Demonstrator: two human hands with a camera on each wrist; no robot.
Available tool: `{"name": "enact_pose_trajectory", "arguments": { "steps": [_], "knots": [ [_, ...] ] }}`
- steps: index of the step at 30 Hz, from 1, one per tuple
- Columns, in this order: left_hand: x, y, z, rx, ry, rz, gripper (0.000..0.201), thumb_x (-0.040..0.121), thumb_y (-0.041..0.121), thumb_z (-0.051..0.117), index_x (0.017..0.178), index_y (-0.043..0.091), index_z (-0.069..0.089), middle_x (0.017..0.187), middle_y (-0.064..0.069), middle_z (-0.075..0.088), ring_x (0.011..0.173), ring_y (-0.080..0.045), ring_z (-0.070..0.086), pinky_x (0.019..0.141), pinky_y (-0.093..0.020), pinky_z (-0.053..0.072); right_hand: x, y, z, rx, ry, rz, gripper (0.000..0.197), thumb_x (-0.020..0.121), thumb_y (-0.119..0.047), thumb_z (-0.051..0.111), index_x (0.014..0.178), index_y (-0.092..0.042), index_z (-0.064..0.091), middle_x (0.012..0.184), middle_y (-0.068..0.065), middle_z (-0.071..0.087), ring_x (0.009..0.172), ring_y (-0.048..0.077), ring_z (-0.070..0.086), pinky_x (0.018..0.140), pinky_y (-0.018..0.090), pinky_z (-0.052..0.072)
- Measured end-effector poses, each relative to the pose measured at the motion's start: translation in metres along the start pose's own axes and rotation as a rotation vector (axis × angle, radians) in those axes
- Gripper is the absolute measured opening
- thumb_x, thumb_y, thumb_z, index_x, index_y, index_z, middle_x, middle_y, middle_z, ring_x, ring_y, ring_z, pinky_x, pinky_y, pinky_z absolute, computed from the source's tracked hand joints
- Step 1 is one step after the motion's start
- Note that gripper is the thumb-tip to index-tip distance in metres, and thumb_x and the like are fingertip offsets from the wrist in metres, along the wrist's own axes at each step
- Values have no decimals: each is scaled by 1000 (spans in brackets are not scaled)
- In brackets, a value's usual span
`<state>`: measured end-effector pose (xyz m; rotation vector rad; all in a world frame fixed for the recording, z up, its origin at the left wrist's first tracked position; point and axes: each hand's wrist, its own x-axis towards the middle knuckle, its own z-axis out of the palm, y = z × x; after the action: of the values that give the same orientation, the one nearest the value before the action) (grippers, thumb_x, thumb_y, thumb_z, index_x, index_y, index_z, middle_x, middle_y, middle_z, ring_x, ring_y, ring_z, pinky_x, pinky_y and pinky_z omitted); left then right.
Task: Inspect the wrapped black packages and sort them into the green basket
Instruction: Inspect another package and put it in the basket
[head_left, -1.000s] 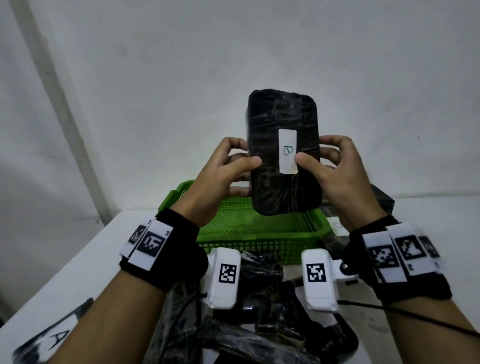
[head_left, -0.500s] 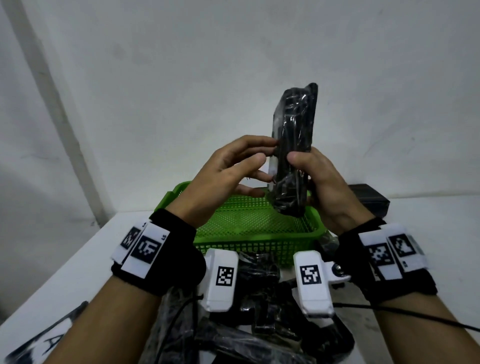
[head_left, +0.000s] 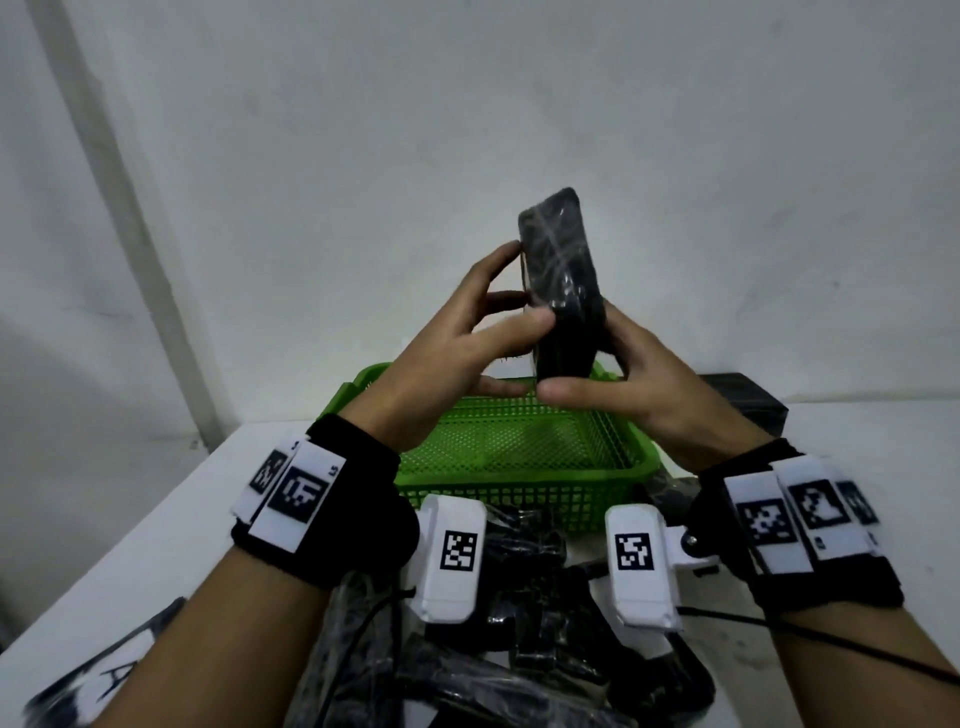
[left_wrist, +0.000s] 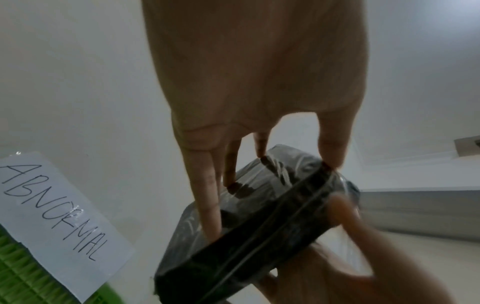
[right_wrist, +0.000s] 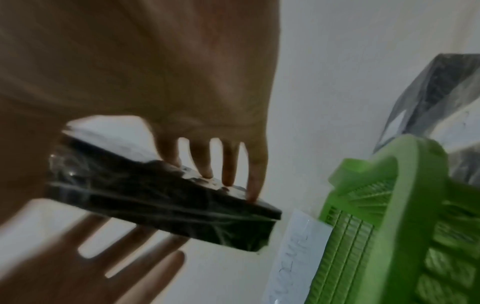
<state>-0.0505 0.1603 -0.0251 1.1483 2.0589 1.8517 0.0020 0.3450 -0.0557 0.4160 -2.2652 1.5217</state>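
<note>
A black package (head_left: 563, 280) wrapped in clear film stands upright in the air above the green basket (head_left: 519, 483). Its plain face is turned toward me and no label shows. My left hand (head_left: 511, 299) holds its left edge, thumb on the front and fingers nearly straight behind. My right hand (head_left: 623, 374) supports it from the right, thumb under the bottom end. In the left wrist view my fingertips (left_wrist: 210, 226) lie on the package (left_wrist: 259, 236). The right wrist view shows fingers (right_wrist: 228, 176) on the package (right_wrist: 168, 205) beside the basket (right_wrist: 389, 205).
A paper label reading ABNORMAL (left_wrist: 57, 216) is taped by the basket. A pile of black wrapped packages (head_left: 519, 649) lies on the white table (head_left: 156, 545) in front of me. Another one labelled A (head_left: 104, 680) lies at the lower left. A black package (head_left: 748, 405) sits behind the basket at right.
The package has been turned about its long axis: its B label faced me, then it stood edge-on, and the plain face shows now. My right thumb has dropped under its bottom end.
</note>
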Motion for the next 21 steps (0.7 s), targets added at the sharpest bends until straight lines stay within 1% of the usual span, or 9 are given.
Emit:
{"name": "enact_pose_trajectory", "arguments": {
  "steps": [1, 3, 7, 9, 12, 15, 17, 19, 21],
  "knots": [
    [0, -2, -1, 14, -17, 30, 70, 92, 30, 67, 150, 45, 31, 141, 6, 52, 116, -16, 65, 81, -35, 60, -1, -3, 0, 123, -13, 24, 80, 79, -45, 73, 151, -34, 40, 138, -16, 62, 126, 7, 59, 100, 41, 53],
    [1, -5, -2, 70, -51, 69, 83, 84, 25, 75, 150, 46, 30, 145, 8, 47, 119, -16, 64, 92, -41, 58, -2, -8, -1, 325, 32, 84, 70, 84, -50, 57, 151, -38, 40, 134, -11, 65, 118, 11, 66, 94, 51, 57],
    [2, -10, 0, 146, -94, 117, 86, 79, 26, 77, 150, 42, 32, 151, 8, 43, 130, -15, 55, 110, -43, 45, 2, -11, 0, 337, 134, 23, 68, 85, -35, 55, 150, -46, 36, 132, -7, 66, 117, 27, 67, 81, 52, 59],
    [1, -10, 0, 116, -85, 125, 77, 83, 20, 72, 149, 39, 37, 151, 8, 45, 127, -16, 58, 106, -46, 48, 3, -10, 4, 284, 214, -56, 60, 85, -26, 49, 142, -46, 46, 130, -4, 66, 117, 27, 66, 86, 49, 60],
    [-1, -9, 2, 48, -54, 152, 62, 89, 17, 63, 147, 31, 44, 151, 3, 46, 123, -19, 62, 97, -46, 55, 1, -11, 4, 181, 298, -169, 63, 84, -14, 44, 143, -37, 46, 131, 6, 62, 118, 32, 61, 94, 49, 58],
    [0, -6, 8, -2, -41, 158, 46, 95, 24, 58, 140, 24, 49, 147, 4, 50, 118, -21, 66, 91, -44, 58, 1, -12, 0, 136, 308, -222, 66, 81, -9, 45, 141, -37, 45, 134, -2, 60, 112, 19, 64, 94, 49, 57],
    [3, -4, 13, -65, 37, 119, 29, 100, 29, 54, 126, 17, 55, 137, 4, 58, 109, -23, 70, 84, -43, 60, -1, -13, 2, 122, 268, -257, 70, 79, -5, 48, 141, -38, 45, 140, -6, 57, 124, 16, 59, 101, 46, 53],
    [5, -3, 16, -138, 156, 29, 35, 100, 40, 52, 117, 9, 56, 124, 0, 65, 99, -23, 73, 76, -40, 62, -2, -10, 7, 108, 189, -256, 75, 77, -4, 52, 144, -38, 45, 145, -4, 53, 132, 23, 53, 107, 45, 48],
    [7, -4, 14, -143, 212, -53, 53, 96, 54, 52, 122, 8, 57, 121, -1, 68, 98, -24, 73, 79, -43, 61, -1, -5, 12, 81, 105, -226, 77, 77, -14, 60, 148, -37, 43, 150, 1, 47, 135, 25, 50, 112, 50, 43]
  ]
}}
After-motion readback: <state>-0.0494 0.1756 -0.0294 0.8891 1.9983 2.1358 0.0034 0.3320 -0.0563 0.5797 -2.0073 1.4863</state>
